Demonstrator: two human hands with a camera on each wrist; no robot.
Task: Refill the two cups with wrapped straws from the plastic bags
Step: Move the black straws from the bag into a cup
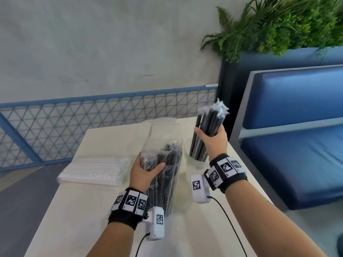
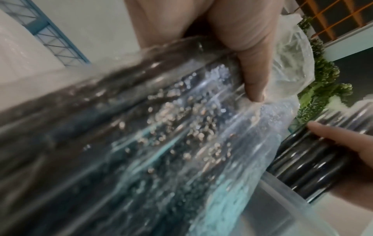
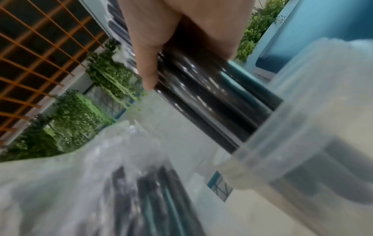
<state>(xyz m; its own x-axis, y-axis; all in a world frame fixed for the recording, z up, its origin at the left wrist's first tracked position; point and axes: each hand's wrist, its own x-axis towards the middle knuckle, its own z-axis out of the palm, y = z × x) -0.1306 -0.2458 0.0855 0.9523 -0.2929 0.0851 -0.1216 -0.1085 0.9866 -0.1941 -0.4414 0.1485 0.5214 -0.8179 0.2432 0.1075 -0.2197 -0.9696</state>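
Note:
My left hand [image 1: 146, 168] grips a clear plastic bag of black wrapped straws [image 1: 167, 175], held upright on the table; its thumb [image 2: 252, 76] presses the crinkled film [image 2: 181, 135]. My right hand [image 1: 211, 135] grips a bundle of black wrapped straws [image 1: 207, 127] whose lower ends stand inside a clear cup [image 1: 196, 162] to the right of the bag. The same bundle [image 3: 212, 99] enters the cup's rim [image 3: 282, 127] in the right wrist view. A second clear cup [image 1: 143, 134] stands behind the bag, faint. A bag of white wrapped straws [image 1: 94, 169] lies flat at the left.
The cream table [image 1: 83, 219] ends close to the right of the cup. A blue bench [image 1: 293, 145] stands at the right, with a planter of green plants [image 1: 278, 25] behind it. A blue mesh railing [image 1: 74, 123] runs behind the table.

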